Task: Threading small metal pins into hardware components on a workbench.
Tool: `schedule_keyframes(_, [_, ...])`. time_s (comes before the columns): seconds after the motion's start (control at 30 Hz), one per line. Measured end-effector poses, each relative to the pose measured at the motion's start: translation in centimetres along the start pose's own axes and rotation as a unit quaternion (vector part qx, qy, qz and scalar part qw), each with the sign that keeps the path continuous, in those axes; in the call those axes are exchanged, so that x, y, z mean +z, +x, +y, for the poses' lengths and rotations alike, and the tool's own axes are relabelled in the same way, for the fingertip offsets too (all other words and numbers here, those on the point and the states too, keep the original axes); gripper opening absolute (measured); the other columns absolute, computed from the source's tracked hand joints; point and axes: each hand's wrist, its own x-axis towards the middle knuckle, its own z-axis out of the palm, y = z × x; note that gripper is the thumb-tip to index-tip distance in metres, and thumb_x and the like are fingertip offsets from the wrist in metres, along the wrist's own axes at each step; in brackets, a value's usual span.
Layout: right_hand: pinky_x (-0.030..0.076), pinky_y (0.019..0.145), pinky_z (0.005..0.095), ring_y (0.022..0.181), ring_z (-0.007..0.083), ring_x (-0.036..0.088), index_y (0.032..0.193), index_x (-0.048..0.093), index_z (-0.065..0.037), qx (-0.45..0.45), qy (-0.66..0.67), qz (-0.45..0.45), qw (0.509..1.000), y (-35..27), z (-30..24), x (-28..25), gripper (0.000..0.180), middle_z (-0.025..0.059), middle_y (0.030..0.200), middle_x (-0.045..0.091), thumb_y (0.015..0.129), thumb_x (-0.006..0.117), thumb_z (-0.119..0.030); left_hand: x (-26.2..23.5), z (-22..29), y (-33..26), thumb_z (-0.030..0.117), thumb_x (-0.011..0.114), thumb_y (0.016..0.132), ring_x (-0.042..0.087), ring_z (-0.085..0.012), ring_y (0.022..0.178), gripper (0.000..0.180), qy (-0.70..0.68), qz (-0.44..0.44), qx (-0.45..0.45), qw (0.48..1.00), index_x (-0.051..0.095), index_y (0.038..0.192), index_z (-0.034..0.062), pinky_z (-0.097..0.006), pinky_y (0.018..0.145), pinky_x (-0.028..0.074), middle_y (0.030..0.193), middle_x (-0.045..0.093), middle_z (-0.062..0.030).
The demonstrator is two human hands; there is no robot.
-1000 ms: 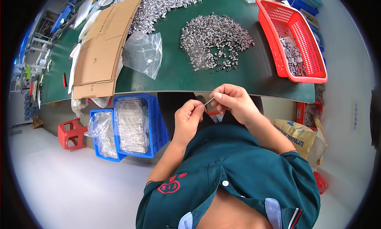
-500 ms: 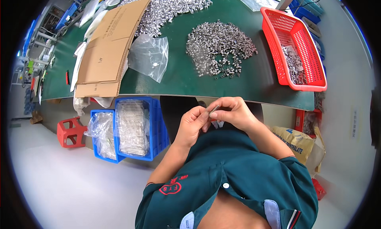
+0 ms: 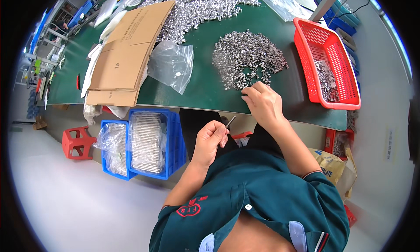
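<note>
My left hand (image 3: 210, 140) is closed, pinching a thin dark metal rod (image 3: 231, 122) between thumb and fingers in front of my body, below the table's edge. The rod's free end points up and to the right. Over the table's near edge reaches my right hand (image 3: 265, 105), its fingers bent together with the tips down at the near side of a pile of small metal sleeves (image 3: 249, 53). Whatever those fingertips pinch, if anything, is too small to make out.
On the green table (image 3: 205, 88) lie flattened cardboard (image 3: 124, 55), a clear plastic bag (image 3: 171, 66) and a larger heap of shiny metal pieces (image 3: 197, 13). A red basket (image 3: 313, 83) holding small parts stands right. Blue crates (image 3: 168, 142) and a red stool (image 3: 78, 142) are at lower left.
My hands were together at the rod; now they are apart. The right hand has moved forward to the pile, while the left still holds the rod. The view has shifted slightly.
</note>
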Motion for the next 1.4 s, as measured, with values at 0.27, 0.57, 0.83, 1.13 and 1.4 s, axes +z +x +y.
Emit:
schedule_keyframes(0.27, [0.049,0.064,0.0393,0.074,0.028,0.06,0.073,0.058,-0.007,0.027,0.006,-0.053,0.998,-0.7,0.1,-0.7,0.012,0.0076,0.075,0.058,0.073,0.069,-0.012,0.0,-0.4,0.7,0.018,0.055,0.093,0.043,-0.0086,0.055,0.019,0.047,0.01,0.015,0.999,0.053,0.083,0.0021,-0.022,0.053,0.035,0.061,0.047,-0.0006])
schedule_keyframes(0.57, [0.044,0.06,0.024,0.065,0.005,0.05,0.086,0.06,0.001,0.263,0.441,-0.138,0.847,-1.5,0.1,-2.0,0.01,-0.001,0.071,0.057,0.083,0.064,-0.008,0.4,-0.7,2.1,0.016,0.055,0.093,0.043,-0.0079,0.054,0.017,0.095,0.017,0.023,0.995,0.055,0.084,0.0021,-0.022,0.053,0.036,0.061,0.048,0.0002])
schedule_keyframes(0.83, [0.041,0.059,0.019,0.068,0.0018,0.047,0.087,0.059,-0.001,0.239,0.443,-0.177,0.846,-1.8,-0.6,-2.7,0.008,-0.0044,0.075,0.054,0.084,0.064,-0.006,0.9,-0.4,2.0,0.016,0.055,0.092,0.044,-0.0072,0.055,0.017,0.135,0.005,0.021,0.991,0.055,0.082,0.0018,-0.021,0.053,0.037,0.062,0.049,0.0008])
schedule_keyframes(1.13, [0.044,0.06,0.0218,0.069,0.0043,0.051,0.087,0.059,0.0,0.226,0.44,-0.173,0.851,-2.1,-0.8,-3.1,0.009,-0.0013,0.076,0.057,0.082,0.065,-0.003,1.3,0.1,1.4,0.018,0.056,0.093,0.044,-0.0055,0.056,0.019,0.231,0.002,0.069,0.97,0.055,0.082,0.0015,-0.02,0.052,0.035,0.064,0.049,0.0013])
schedule_keyframes(1.4, [0.048,0.063,0.026,0.067,0.0104,0.058,0.09,0.063,0.001,0.019,0.32,-0.093,0.943,-2.1,-0.6,-3.4,0.012,0.0055,0.074,0.061,0.08,0.065,-0.004,1.2,0.2,1.4,0.019,0.056,0.092,0.042,-0.0059,0.054,0.019,0.155,-0.012,0.034,0.987,0.055,0.082,0.0025,-0.02,0.052,0.035,0.063,0.048,0.0017])
